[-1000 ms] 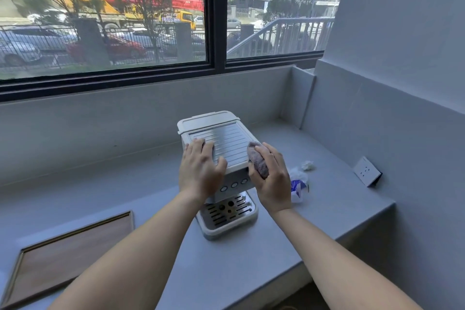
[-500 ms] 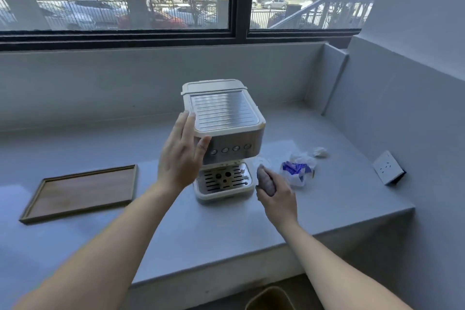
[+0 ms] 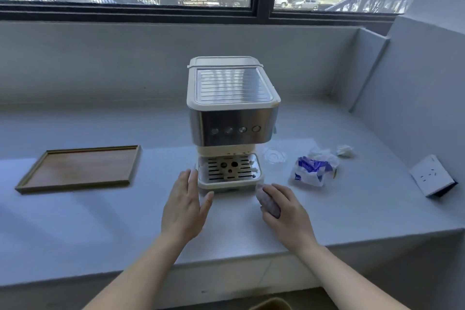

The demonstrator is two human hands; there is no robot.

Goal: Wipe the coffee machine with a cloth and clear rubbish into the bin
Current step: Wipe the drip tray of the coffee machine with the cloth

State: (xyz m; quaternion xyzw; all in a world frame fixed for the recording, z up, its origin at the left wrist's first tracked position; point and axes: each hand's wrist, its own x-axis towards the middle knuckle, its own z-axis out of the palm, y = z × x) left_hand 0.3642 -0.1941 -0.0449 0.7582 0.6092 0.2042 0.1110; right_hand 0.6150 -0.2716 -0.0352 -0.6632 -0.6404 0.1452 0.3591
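A cream and steel coffee machine [image 3: 232,113] stands mid-counter with its drip tray facing me. My left hand [image 3: 185,205] is flat and open beside the base's front left corner, holding nothing. My right hand [image 3: 286,211] rests on the counter just right of the base, closed around a bunched purple-grey cloth [image 3: 268,200]. Rubbish lies to the right: a blue and white plastic wrapper [image 3: 313,170], a clear plastic lid [image 3: 274,156] and a small crumpled tissue [image 3: 344,150]. The rim of a bin [image 3: 273,304] shows below the counter edge.
A wooden tray [image 3: 79,168] lies on the grey counter [image 3: 125,221] at the left. A white wall socket [image 3: 431,178] sits on the right wall. A window ledge and wall run behind the machine.
Both hands have come down from the machine's top to counter level by its base. The cloth went down with the right hand. The view has tilted lower and pulled back.
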